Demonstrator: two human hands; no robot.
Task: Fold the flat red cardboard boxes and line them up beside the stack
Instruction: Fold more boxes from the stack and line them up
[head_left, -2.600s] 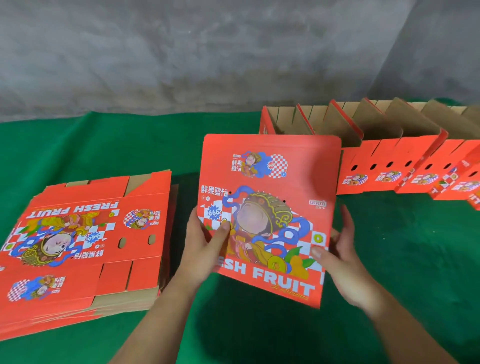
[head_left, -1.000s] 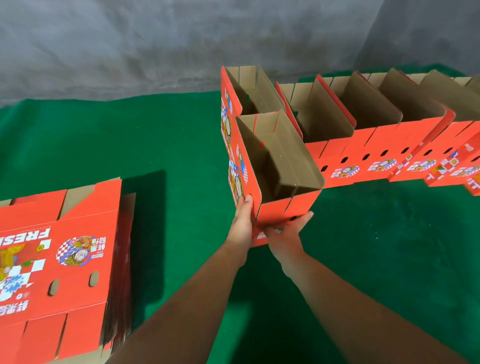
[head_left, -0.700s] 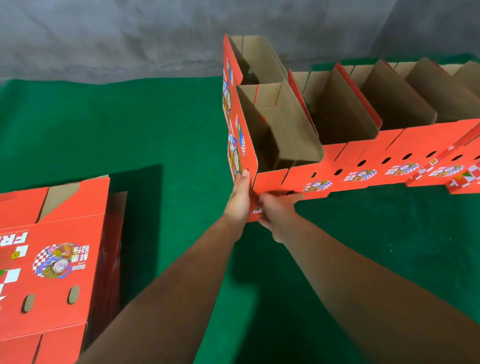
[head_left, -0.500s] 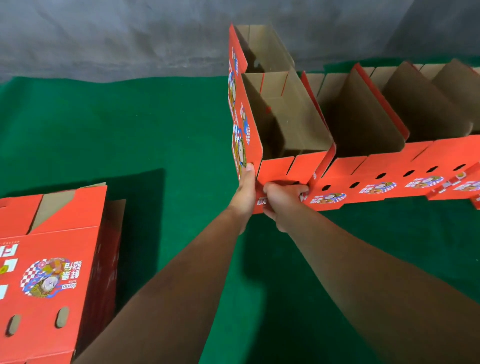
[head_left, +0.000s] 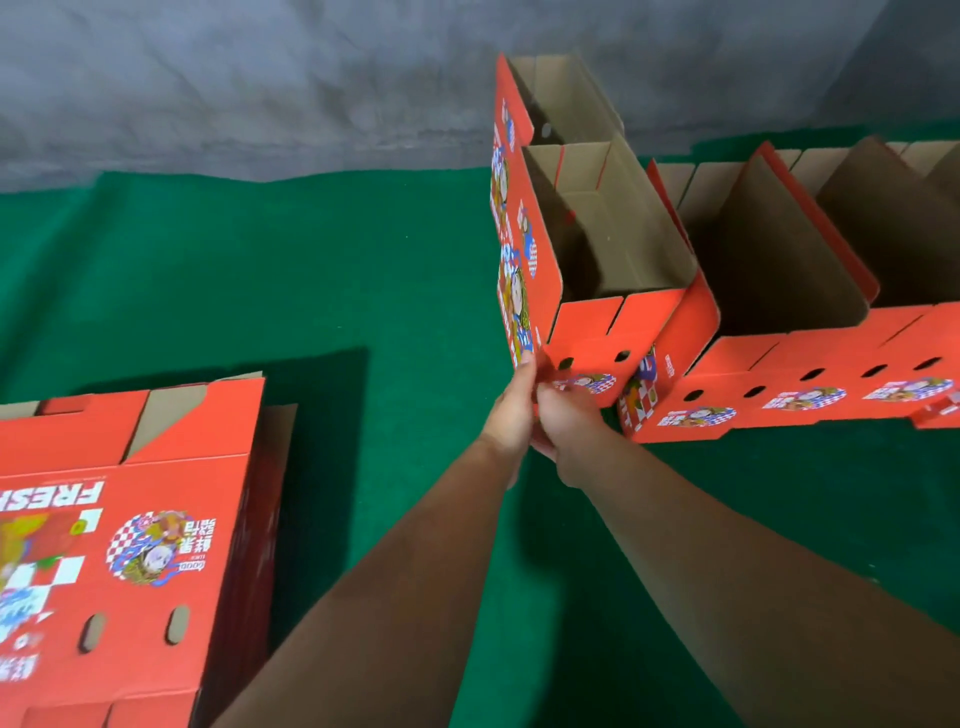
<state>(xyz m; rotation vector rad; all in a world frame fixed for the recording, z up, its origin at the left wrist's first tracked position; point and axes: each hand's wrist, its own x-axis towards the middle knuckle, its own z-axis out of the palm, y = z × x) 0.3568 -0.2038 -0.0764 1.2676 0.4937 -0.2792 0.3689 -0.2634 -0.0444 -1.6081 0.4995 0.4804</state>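
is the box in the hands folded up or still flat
Folded up: the box stands open-topped, brown inside showing, gripped at its near bottom corner.

Opened box (head_left: 608, 270) now closer against the row (head_left: 810, 332), no longer flat.

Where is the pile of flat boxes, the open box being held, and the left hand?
flat stack (head_left: 156, 530): head view, on the top sheet's printed red face.
held box (head_left: 608, 338): head view, on its red near wall.
left hand (head_left: 511, 410): head view, on its back.
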